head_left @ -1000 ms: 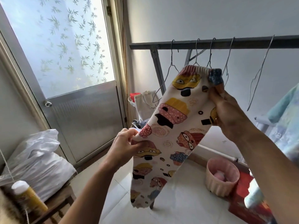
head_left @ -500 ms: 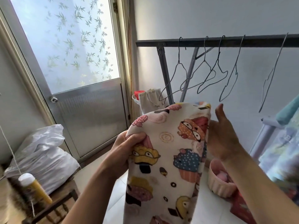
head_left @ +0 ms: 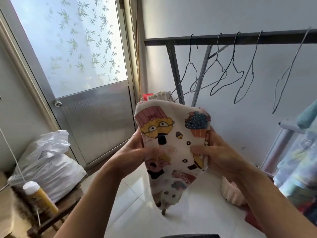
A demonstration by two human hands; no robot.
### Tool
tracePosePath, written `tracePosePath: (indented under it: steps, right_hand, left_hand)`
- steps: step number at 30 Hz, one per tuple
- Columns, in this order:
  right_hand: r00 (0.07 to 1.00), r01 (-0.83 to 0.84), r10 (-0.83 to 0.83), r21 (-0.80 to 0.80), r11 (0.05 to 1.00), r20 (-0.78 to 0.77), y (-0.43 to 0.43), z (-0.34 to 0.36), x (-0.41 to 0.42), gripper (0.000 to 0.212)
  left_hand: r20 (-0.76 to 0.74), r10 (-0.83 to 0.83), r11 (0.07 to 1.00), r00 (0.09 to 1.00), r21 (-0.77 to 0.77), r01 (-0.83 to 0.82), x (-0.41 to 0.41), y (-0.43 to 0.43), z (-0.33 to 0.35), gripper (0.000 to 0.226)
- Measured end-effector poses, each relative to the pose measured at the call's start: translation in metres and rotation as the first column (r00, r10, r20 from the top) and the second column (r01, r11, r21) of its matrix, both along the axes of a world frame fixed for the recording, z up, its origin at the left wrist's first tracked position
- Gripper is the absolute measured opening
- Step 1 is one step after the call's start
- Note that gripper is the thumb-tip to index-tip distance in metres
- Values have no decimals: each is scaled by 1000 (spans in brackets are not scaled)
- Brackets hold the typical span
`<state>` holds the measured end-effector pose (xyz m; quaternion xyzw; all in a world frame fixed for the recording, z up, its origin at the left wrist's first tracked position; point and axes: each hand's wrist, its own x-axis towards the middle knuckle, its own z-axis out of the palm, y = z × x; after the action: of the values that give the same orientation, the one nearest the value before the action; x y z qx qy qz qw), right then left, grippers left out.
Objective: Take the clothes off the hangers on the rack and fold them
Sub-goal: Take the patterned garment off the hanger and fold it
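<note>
Garment: cupcake-print cloth (head_left: 173,145), folded over, held up in the near centre before the rack (head_left: 223,38).
Left hand (head_left: 135,152): thumb curled onto its left edge, gripping.
Right hand (head_left: 217,155): pinches right edge; lower fabric blurred, possibly doubled.
Hangers (head_left: 228,74): bare wire, on the far rail.

Only two arms of the person show. The left forearm (head_left: 96,191) and the right forearm (head_left: 257,191) are bare from the wrist down to the bottom edge of the view. The left grip (head_left: 135,152) and the right grip (head_left: 221,155) are bare hands, with slim fingers. Their tips are too blurred to make out the nails. A dark curved strip (head_left: 188,236) sits low between the arms. I cannot tell whether it is clothing.
</note>
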<state>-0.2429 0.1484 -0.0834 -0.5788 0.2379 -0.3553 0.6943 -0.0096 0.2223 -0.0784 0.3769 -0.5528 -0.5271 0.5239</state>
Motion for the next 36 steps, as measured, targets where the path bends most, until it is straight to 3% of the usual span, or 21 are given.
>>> tracePosePath:
  steps: [3, 5, 8, 11, 13, 16, 18, 20, 22, 25, 27, 31, 33, 34, 36]
  right_hand:
    - [991, 131, -131, -80, 988, 0, 0, 9, 7, 58]
    - [962, 268, -274, -142, 953, -23, 1, 15, 12, 55]
    - [873, 465, -480, -150, 873, -83, -3, 20, 17, 75]
    - [806, 583, -589, -100, 807, -58, -9, 20, 22, 85]
    - [816, 577, -577, 3, 816, -8, -11, 20, 22, 83]
    - [896, 437, -441, 73, 897, 55, -11, 21, 14, 67]
    - [939, 337, -338, 30, 941, 63, -13, 21, 9, 51]
    - [953, 303, -303, -68, 951, 16, -16, 20, 6, 50]
    - [932, 326, -354, -240, 914, -81, -16, 21, 5, 48]
    - [855, 350, -488, -501, 792, -176, -13, 24, 5, 33]
    - [799, 345, -569, -629, 697, -192, -12, 27, 6, 24]
    - [690, 327, -697, -775, 541, -195, -15, 33, 7, 19]
    - [670, 333, -720, -796, 506, -178, -16, 37, 6, 17]
    - [672, 345, -723, -795, 498, -162, -16, 39, 6, 17]
    - [680, 373, -720, -782, 500, -136, -15, 43, 6, 15]
  left_hand:
    - [218, 97, 995, 971, 2, -100, 4, -2, 9, 69]
    - [261, 138, 990, 955, -17, -138, 4, -5, 14, 54]
    - [225, 251, 968, 942, -45, -247, -1, -8, 21, 47]
    - [90, 380, 924, 921, 0, -382, -5, -13, 22, 68]
    - [43, 418, 908, 907, -13, -418, -6, -15, 20, 72]
    - [9, 436, 900, 900, -28, -435, -9, -15, 20, 52]
    - [-18, 374, 927, 927, 2, -374, -6, -14, 20, 52]
    - [11, 283, 959, 959, -3, -283, -2, -13, 22, 62]
    - [195, 268, 963, 944, -74, -258, 0, -11, 27, 69]
    - [536, 374, 927, 757, -246, -284, 4, -16, 36, 62]
    - [663, 419, 907, 620, -333, -257, 7, -20, 42, 50]
    - [764, 552, 833, 334, -496, -244, 11, -23, 49, 25]
    - [754, 602, 797, 262, -548, -256, 14, -25, 49, 30]
    - [742, 606, 794, 286, -551, -256, 16, -26, 49, 35]
    - [673, 551, 831, 493, -496, -251, 15, -26, 48, 38]
